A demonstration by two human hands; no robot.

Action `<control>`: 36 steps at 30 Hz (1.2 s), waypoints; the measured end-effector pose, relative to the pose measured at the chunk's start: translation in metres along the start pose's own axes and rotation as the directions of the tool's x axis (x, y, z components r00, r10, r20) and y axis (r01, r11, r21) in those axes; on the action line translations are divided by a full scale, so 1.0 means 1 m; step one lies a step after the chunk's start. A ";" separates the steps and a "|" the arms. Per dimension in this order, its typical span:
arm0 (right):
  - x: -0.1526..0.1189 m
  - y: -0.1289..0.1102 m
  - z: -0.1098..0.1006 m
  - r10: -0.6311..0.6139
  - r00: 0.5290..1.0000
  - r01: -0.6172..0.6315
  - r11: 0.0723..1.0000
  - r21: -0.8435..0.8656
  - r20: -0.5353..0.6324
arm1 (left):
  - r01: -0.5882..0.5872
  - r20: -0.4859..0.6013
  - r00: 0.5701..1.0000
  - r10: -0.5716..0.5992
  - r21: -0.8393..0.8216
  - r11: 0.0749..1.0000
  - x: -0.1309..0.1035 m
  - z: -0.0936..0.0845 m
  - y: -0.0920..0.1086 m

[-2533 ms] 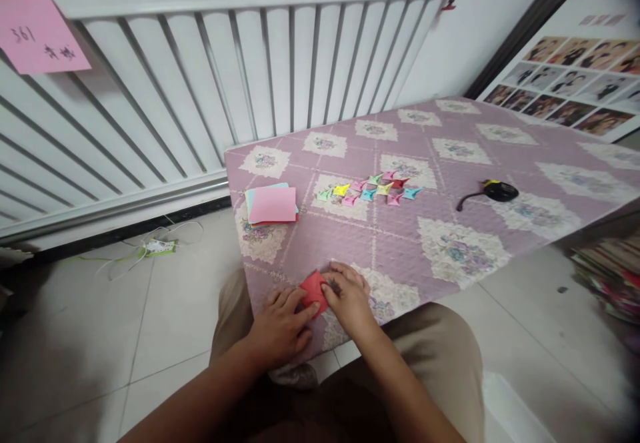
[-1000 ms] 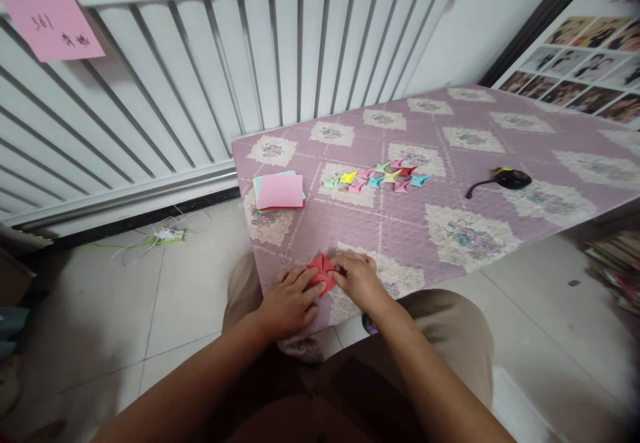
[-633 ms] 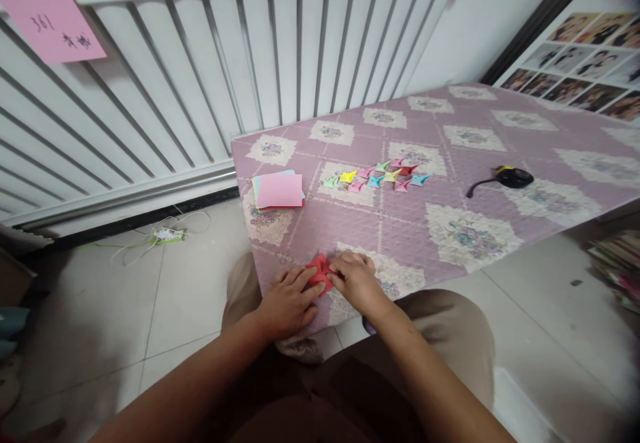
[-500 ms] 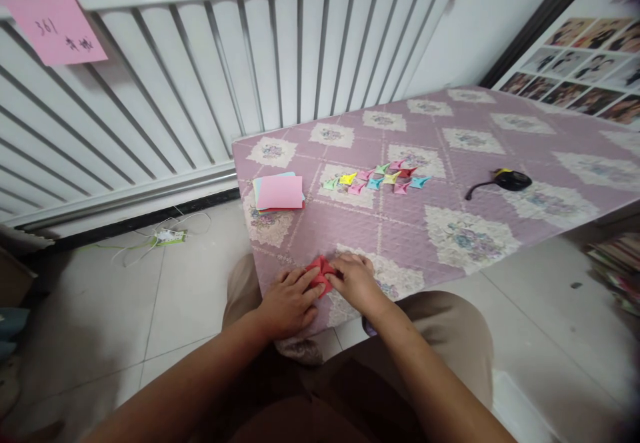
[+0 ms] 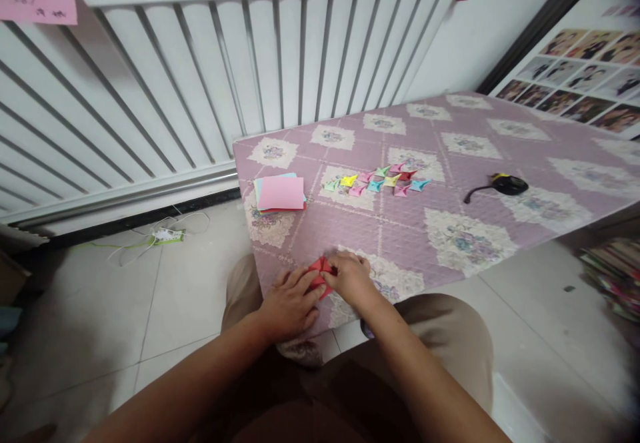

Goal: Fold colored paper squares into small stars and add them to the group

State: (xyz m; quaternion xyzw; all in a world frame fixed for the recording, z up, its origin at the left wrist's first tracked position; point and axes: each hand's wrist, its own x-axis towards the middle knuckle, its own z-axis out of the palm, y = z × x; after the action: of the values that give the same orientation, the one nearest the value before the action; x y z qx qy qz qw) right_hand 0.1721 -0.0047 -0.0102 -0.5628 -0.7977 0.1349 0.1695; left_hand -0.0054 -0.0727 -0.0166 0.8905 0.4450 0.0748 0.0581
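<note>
A red folded origami paper [image 5: 321, 276] lies flat near the front left corner of the table, its triangular flaps showing between my hands. My left hand [image 5: 290, 303] rests on its left side, fingers stretched and apart, pressing it against the cloth. My right hand [image 5: 353, 276] is closed at the paper's right side, thumb and fingers pinching a flap. Parts of the red paper are hidden under the fingers of both hands.
Behind the hands sits a stack of coloured paper sheets [image 5: 281, 193], pink on top. Several small folded paper pieces [image 5: 376, 184] stand in rows mid-table. A black object with a thin handle [image 5: 507, 185] lies to the right. A white radiator [image 5: 290, 63] borders the table's back.
The view has shifted slightly. My right thumb and fingers have moved a little on the red paper's flap; my left hand stays pressed on it.
</note>
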 end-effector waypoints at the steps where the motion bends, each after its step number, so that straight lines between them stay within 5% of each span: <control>1: 0.000 -0.001 0.001 0.006 1.000 -0.006 1.000 -0.008 -0.003 | -0.003 0.000 1.000 0.003 -0.003 1.000 0.000 -0.001 0.000; 12: -0.003 0.016 -0.003 -0.055 0.997 0.053 0.997 0.047 0.048 | 0.002 0.034 0.999 -0.001 -0.025 1.000 0.003 -0.005 0.002; 36: -0.020 0.023 0.005 -0.194 0.980 0.197 0.979 0.051 -0.049 | 0.002 0.072 0.997 0.002 -0.048 0.999 0.003 -0.003 -0.002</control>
State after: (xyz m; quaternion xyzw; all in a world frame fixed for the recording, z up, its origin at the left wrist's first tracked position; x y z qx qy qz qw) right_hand 0.1959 -0.0167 -0.0261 -0.4795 -0.8412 0.1274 0.2152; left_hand -0.0054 -0.0688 -0.0139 0.8910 0.4406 0.0535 0.0954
